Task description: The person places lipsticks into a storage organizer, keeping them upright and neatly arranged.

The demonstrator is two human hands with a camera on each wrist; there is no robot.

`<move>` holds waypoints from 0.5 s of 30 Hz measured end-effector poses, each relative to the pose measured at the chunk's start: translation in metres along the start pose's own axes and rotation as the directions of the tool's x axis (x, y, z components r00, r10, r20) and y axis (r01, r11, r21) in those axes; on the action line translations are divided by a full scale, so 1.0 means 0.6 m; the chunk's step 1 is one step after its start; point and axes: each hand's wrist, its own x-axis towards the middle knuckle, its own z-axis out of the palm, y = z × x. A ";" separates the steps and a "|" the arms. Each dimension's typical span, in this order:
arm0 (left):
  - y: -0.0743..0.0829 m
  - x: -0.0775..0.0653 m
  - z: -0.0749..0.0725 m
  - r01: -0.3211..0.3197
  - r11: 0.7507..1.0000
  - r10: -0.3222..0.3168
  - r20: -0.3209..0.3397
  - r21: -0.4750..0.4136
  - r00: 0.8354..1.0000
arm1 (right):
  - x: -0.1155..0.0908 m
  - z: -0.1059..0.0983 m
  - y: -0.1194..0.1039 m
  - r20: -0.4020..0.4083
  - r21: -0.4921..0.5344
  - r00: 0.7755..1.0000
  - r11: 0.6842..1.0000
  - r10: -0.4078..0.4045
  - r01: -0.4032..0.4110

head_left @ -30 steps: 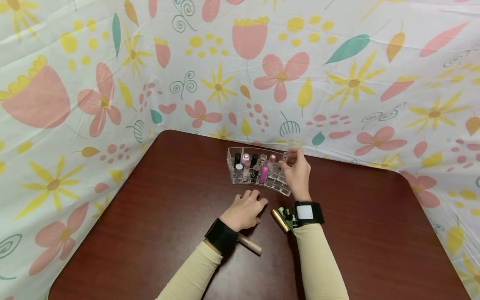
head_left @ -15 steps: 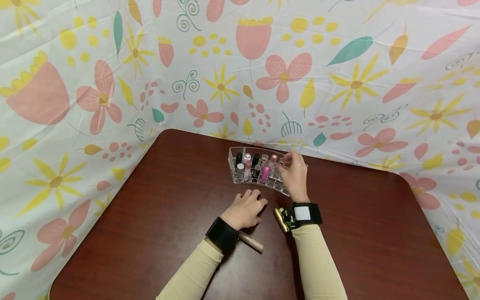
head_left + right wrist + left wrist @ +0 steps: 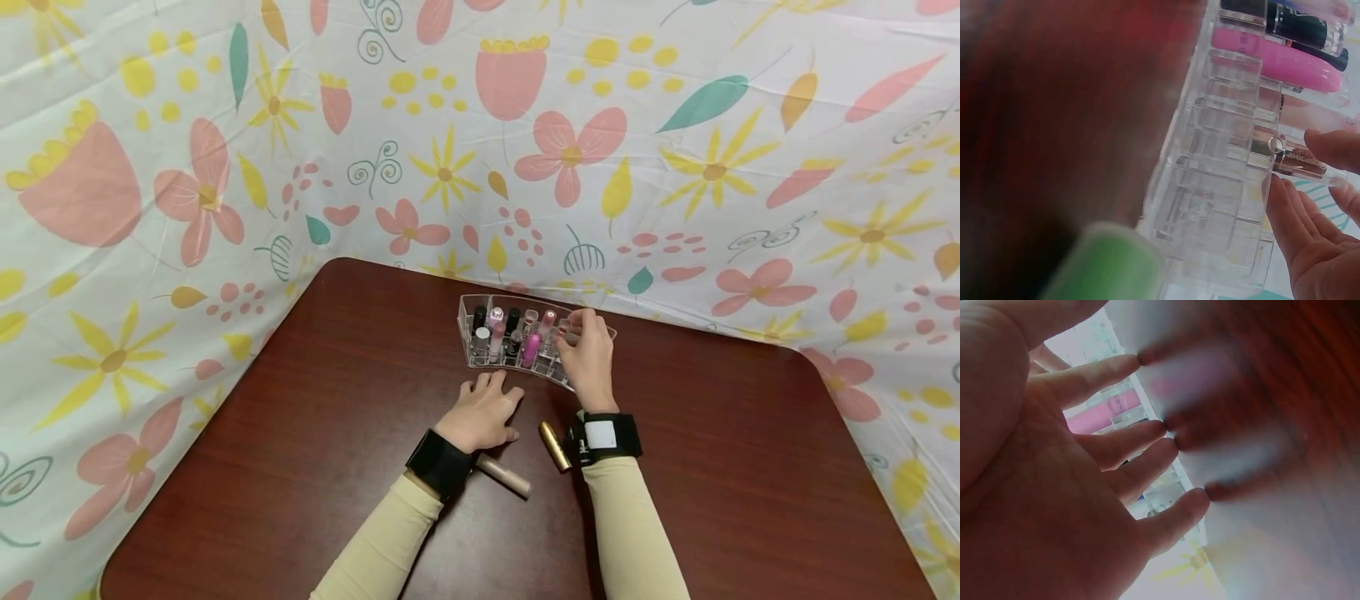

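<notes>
My right hand (image 3: 591,358) is at the right part of a clear tiered cosmetics organizer (image 3: 1210,194). Its thumb and fingers stand around the upper end of a clear-capped lip gloss tube (image 3: 1300,161), which sits in a back-row slot. One fingertip lies at the cap's end, and the thumb looks lifted off the side. Palm down, my left hand (image 3: 482,412) rests its spread fingertips on the table in front of the organizer. Nothing is in its grasp in the left wrist view, where the palm (image 3: 1054,462) shows.
Lipsticks and glosses, including a bright pink tube (image 3: 531,350), fill the organizer's left and middle slots. A beige tube (image 3: 504,477) lies by the left wrist. Beside the right wrist lie a gold tube (image 3: 555,447) and a blurred green cylinder (image 3: 1110,265). Patterned cloth hangs behind the table.
My right hand has lowered the lip gloss tube into a slot, shifting slightly left, and its fingers have loosened. My left hand has slid slightly forward and left, fingers spreading.
</notes>
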 end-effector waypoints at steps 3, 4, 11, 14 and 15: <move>-0.005 0.001 0.001 0.006 1.000 -0.006 0.021 -0.017 1.000 | -0.007 -0.003 0.001 0.019 -0.015 1.000 1.000 -0.003 0.003; -0.008 0.001 0.001 0.010 1.000 -0.010 0.017 -0.022 1.000 | -0.009 -0.005 0.000 0.030 -0.019 1.000 1.000 -0.002 0.003; -0.029 0.002 -0.010 0.039 0.997 -0.039 0.003 -0.070 0.999 | -0.027 -0.029 -0.011 0.107 -0.016 0.994 1.000 0.001 0.000; -0.038 0.003 -0.021 0.018 0.995 -0.021 -0.028 -0.103 0.999 | -0.037 -0.045 -0.017 0.131 -0.026 0.991 1.000 -0.010 0.014; -0.041 0.003 -0.024 0.010 0.994 -0.016 -0.058 -0.105 0.998 | -0.040 -0.052 -0.020 0.139 -0.038 0.990 0.999 -0.023 0.028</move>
